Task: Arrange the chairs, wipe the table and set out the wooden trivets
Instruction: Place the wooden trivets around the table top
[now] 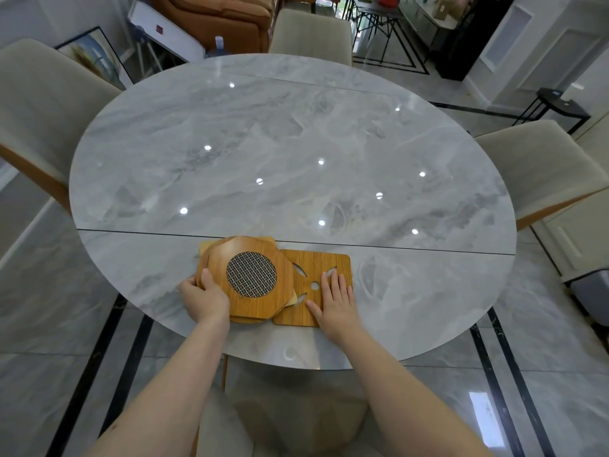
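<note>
Nearest, pushed in under the near rim: a beige chair (pixel 290 420), seat between the two forearms. On the near part of the round grey marble table (pixel 296 143): left hand (pixel 204 300), fingers curled round the near-left edge of a stack of trivets (pixel 260 301), thumb on top beside the round metal mesh inset. Right hand (pixel 336 301) laid flat, fingers straight and close together, pressing on a square trivet (pixel 316 262) with leaf-shaped slots and a small round hole; hole just left of the fingers, one slot at the fingertips. Square trivet partly tucked under the stack's right side, touching it. More boards fanned out beneath the top piece, corners peeping out beyond the left thumb. Just past the stack and both sets of fingertips: a dark seam across the tabletop. Beyond, bare stone with ceiling-light reflections. Far left of the left fingers, a beige chair (pixel 39 103); far right of the right fingers, another (pixel 540 166); straight ahead across the table, a third (pixel 309 34). Behind that, an orange-brown sofa (pixel 224 21) and a framed picture (pixel 95 54) standing on the floor. No readable writing or brand anywhere.
</note>
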A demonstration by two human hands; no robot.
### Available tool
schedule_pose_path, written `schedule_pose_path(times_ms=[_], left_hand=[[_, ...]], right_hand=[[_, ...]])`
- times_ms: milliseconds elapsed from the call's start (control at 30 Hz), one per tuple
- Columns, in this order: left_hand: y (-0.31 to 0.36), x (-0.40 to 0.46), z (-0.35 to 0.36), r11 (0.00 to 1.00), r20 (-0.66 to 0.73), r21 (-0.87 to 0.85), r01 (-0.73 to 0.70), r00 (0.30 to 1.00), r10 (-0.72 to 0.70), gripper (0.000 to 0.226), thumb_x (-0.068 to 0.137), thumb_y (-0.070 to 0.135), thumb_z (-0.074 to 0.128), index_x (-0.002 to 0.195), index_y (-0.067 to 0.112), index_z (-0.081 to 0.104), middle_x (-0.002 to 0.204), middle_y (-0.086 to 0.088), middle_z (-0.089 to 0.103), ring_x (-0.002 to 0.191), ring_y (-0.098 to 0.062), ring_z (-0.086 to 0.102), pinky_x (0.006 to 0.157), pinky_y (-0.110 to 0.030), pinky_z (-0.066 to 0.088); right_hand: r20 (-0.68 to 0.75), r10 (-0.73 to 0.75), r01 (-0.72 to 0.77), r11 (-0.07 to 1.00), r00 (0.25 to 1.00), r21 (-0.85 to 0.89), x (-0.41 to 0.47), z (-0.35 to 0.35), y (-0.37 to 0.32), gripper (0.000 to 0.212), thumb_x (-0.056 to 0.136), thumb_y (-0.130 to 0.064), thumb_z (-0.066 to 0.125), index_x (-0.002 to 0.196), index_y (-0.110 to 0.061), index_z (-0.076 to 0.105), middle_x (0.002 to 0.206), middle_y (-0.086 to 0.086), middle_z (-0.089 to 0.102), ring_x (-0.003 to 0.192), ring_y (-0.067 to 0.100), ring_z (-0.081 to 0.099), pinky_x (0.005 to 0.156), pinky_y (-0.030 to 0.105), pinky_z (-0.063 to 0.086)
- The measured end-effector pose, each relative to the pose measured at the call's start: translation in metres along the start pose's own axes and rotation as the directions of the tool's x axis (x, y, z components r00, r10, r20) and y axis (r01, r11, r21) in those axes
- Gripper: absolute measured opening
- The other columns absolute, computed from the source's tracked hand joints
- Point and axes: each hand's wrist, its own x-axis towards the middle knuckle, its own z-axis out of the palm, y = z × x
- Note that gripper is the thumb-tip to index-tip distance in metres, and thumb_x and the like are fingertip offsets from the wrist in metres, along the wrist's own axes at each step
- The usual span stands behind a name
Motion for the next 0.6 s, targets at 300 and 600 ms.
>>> schedule_pose_path(times_ms=[300, 600], left_hand=[[0.003, -0.032, 0.006, 1.000, 0.103, 0.006, -0.014, 0.995, 0.013, 0.025, 0.101, 0.029, 0.040, 0.107, 0.007, 0.048, 0.099, -0.007, 0.050, 0.090, -0.021, 0.051, 0.078, -0.032, 0.043], [-0.007, -0.107, 0.024, 0.997, 0.325, 0.033, -0.073, 0.944, 0.058, 0.034, 0.100, 0.029, 0.043, 0.113, -0.002, 0.050, 0.113, -0.018, 0.057, 0.105, -0.031, 0.055, 0.086, -0.036, 0.043]], right_hand=[[-0.242, 0.183, 0.014, 0.771, 0.953, 0.637, -0.007, -0.033, -0.020, 0.036, 0.096, -0.034, 0.038, 0.093, -0.010, 0.063, 0.098, 0.008, 0.063, 0.098, 0.021, 0.056, 0.085, 0.033, 0.043], [-0.093, 0.612, -0.076, 0.245, 0.785, 0.967, -0.088, -0.056, 0.015, 0.042, 0.080, -0.026, 0.076, 0.113, -0.006, 0.059, 0.101, 0.004, 0.062, 0.089, 0.014, 0.060, 0.072, 0.018, 0.050]])
